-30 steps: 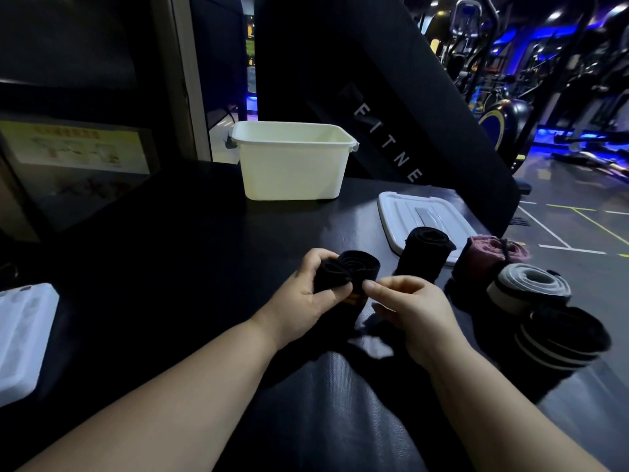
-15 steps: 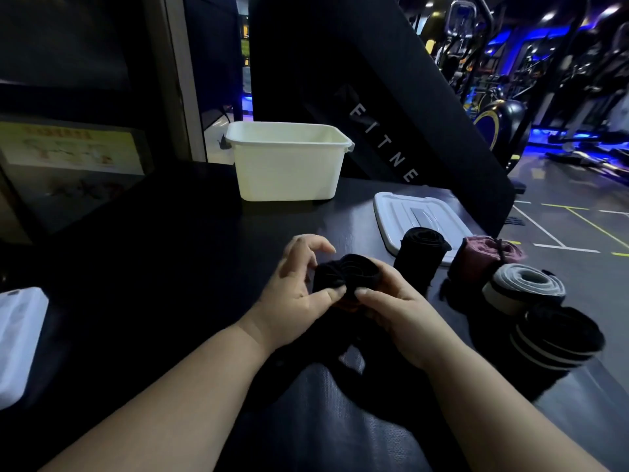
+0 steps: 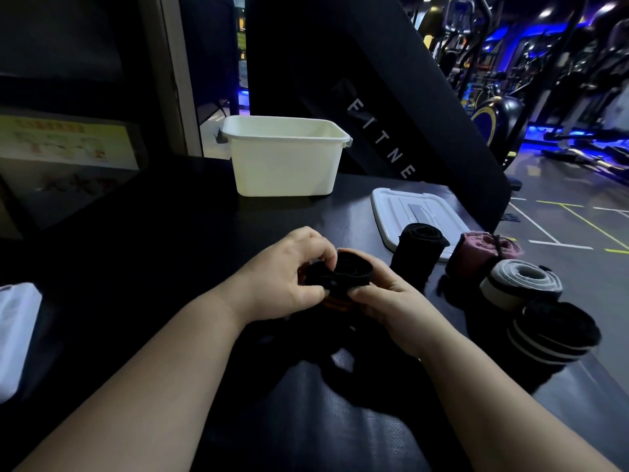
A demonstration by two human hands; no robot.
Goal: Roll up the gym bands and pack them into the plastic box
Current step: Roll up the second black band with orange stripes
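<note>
Four rolled bands [image 3: 520,281] stood on counter [image 3: 170,250]; none seen in plastic box [image 3: 286,165] (interior mostly hidden). Left hand [image 3: 282,277], right hand [image 3: 398,301]: fingers [image 3: 360,291] pinched black band [image 3: 350,272], mid-roll.

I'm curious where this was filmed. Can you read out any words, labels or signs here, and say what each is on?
"FITNE": white letters down the slanted black panel behind the table; the rest is hidden.
Yellow poster at left: too blurred to read.
No text visible on the white box, lid or rolled bands.
</note>
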